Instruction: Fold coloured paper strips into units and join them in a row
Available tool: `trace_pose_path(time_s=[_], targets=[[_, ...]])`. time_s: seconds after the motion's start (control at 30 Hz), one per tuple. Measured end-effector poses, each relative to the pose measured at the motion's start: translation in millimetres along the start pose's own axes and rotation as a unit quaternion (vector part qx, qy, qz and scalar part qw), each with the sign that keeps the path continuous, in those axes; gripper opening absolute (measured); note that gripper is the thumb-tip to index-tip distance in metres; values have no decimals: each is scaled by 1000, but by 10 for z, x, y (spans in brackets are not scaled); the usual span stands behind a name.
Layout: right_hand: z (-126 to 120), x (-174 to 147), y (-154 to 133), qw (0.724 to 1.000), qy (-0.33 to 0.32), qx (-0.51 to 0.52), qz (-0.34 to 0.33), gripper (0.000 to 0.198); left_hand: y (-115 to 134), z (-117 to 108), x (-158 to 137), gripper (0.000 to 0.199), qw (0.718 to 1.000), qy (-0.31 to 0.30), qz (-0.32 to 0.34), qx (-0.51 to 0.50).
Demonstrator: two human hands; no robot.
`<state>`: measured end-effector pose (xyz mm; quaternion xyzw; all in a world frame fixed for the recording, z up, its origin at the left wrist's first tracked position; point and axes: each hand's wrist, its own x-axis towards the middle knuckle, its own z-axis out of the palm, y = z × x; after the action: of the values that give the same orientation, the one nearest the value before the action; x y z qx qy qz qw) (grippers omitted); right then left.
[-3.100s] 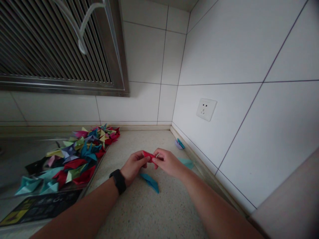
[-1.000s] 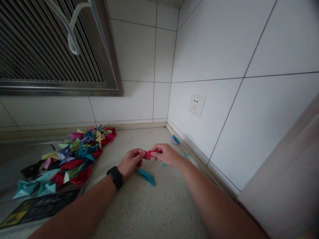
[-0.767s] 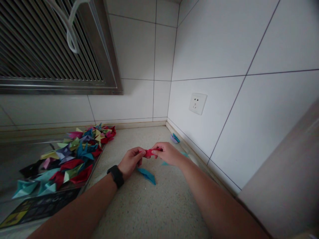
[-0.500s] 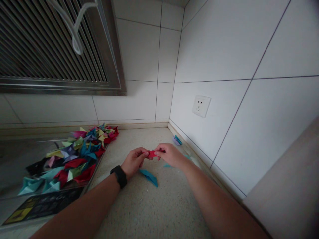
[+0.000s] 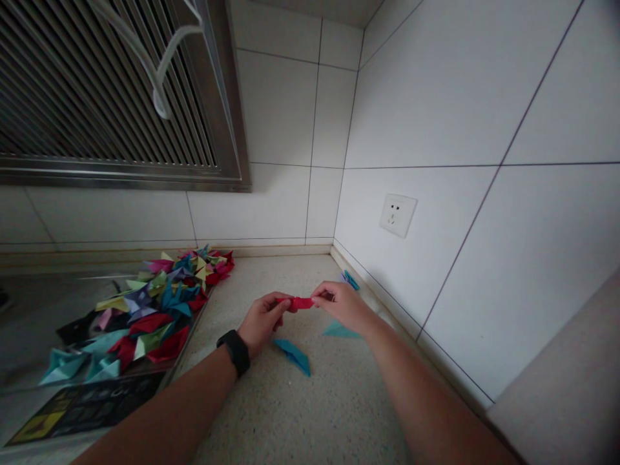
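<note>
A small piece of folded red paper [image 5: 303,303] is held up over the counter between both hands. My left hand [image 5: 264,318], with a black watch on the wrist, pinches its left end. At the other end, the fingertips of my right hand [image 5: 339,305] are closed on the paper. Below my left hand lies a folded blue paper [image 5: 293,356] on the speckled counter. Under my right hand and forearm is a light teal folded paper [image 5: 340,329], partly covered by the arm.
Many colourful folded papers [image 5: 150,316] are heaped on the left over a dark glossy surface. A small blue and purple folded paper [image 5: 351,279] sits by the right wall. Above it is a wall socket [image 5: 398,215]. A metal range hood [image 5: 213,178] hangs upper left.
My right hand has shifted slightly right, so more of the red paper shows between the hands. The view has moved a little, and more of the teal paper is visible.
</note>
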<state>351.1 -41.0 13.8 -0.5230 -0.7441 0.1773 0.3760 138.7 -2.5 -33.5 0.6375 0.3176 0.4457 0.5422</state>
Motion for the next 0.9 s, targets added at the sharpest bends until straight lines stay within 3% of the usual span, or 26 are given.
trace_pose_path(time_s=[0.6,0.9], targets=[[102,-83,-135,997,-53,52,3,7,-49,-27,18,35,999,7,-42,-19],[173,-118,-277,999,-30,-17,-27,17,15,51,-49,30,998,-53,-12,30]])
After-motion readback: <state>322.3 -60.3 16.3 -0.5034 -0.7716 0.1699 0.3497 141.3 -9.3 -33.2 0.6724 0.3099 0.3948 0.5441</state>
